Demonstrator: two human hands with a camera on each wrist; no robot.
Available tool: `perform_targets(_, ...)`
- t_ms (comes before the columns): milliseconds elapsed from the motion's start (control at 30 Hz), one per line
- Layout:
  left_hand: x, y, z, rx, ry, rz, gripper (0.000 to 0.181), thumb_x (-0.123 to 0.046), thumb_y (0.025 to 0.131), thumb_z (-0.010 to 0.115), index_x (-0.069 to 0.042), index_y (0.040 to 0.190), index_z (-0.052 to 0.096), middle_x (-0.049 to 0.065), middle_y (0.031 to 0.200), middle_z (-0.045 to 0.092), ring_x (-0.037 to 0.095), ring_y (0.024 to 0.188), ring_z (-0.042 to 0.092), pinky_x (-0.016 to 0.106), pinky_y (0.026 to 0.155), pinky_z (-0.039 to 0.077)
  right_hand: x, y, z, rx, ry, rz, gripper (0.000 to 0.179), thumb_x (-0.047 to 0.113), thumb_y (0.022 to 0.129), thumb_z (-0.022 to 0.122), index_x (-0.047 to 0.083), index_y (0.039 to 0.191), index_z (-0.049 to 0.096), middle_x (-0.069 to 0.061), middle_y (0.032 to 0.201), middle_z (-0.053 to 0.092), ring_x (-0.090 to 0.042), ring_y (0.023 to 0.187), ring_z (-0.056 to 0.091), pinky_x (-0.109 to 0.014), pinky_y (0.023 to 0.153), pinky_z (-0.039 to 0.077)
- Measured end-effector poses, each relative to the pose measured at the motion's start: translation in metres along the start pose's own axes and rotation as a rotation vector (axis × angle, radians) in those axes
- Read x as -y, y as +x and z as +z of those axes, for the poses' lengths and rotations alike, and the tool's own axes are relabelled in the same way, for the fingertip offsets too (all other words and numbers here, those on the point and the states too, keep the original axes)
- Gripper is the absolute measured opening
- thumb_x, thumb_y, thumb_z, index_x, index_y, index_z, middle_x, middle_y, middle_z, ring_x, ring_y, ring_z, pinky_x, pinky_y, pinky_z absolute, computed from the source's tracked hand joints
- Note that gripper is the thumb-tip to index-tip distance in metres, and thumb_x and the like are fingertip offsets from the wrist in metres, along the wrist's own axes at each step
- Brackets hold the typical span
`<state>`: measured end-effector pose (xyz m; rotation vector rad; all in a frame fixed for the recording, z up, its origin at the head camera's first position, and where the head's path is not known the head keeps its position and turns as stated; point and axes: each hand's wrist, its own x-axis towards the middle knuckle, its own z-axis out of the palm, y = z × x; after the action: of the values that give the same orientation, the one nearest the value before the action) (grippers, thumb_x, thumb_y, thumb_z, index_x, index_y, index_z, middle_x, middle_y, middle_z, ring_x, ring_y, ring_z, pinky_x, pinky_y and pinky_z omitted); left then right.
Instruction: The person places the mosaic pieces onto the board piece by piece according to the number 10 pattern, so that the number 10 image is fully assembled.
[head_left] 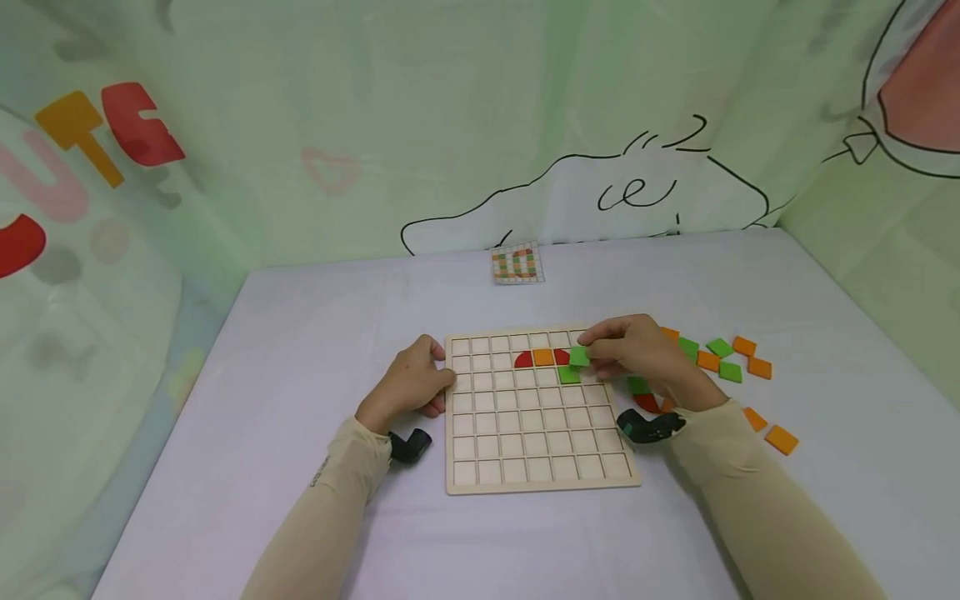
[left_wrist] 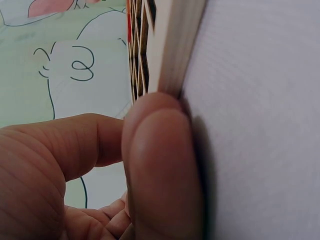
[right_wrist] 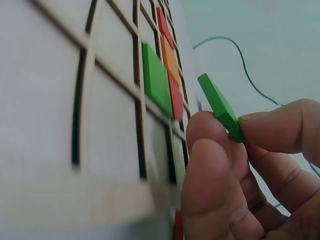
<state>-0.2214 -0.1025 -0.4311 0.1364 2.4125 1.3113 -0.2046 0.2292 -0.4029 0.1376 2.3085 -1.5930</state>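
A wooden grid board (head_left: 536, 487) lies flat on the table. At its left edge, my left hand (head_left: 408, 379) holds the frame with bent fingers; up close, a fingertip (left_wrist: 160, 150) presses against the board's side. My right hand (head_left: 630, 350) pinches a green square tile (right_wrist: 222, 110) between thumb and fingers, tilted above the board's upper right cells. In the grid, an orange square tile (head_left: 542, 357) sits between two red curved tiles, the left red tile (head_left: 523, 360) and the right red tile (head_left: 561, 357). Another green tile (right_wrist: 156, 82) occupies a cell one row nearer.
Loose orange and green tiles, such as an orange tile (head_left: 782, 439) and a green tile (head_left: 730, 372), are scattered right of the board, some partly behind the right hand. A small patterned card (head_left: 517, 263) lies at the table's back edge, before a printed curtain (head_left: 375, 125).
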Motion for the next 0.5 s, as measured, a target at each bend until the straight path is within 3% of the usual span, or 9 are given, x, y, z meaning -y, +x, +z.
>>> perform_targets(233, 0.0, 0.0, 0.0, 0.003, 0.004, 0.008, 0.029, -0.006, 0.093, 0.06, -0.001, 0.12, 0.048, 0.012, 0.06, 0.063, 0.017, 0.045, 0.061, 0.03, 0.044, 0.058, 0.005, 0.005, 0.015, 0.026, -0.035, -0.029, 0.03, 0.009, 0.096, 0.068, -0.006, 0.122, 0.068, -0.012, 0.101, 0.07, -0.016, 0.075, 0.07, -0.028, 0.071, 0.064)
perform_targets(500, 0.0, 0.0, 0.0, 0.004, 0.003, 0.003, 0.029, -0.006, 0.094, 0.06, -0.001, 0.12, 0.048, 0.012, 0.06, 0.063, 0.016, 0.045, 0.061, 0.03, 0.044, 0.058, 0.013, 0.008, 0.033, 0.061, -0.057, -0.065, 0.024, 0.007, 0.096, 0.067, -0.005, 0.116, 0.071, -0.015, 0.111, 0.068, -0.019, 0.081, 0.069, -0.029, 0.074, 0.064)
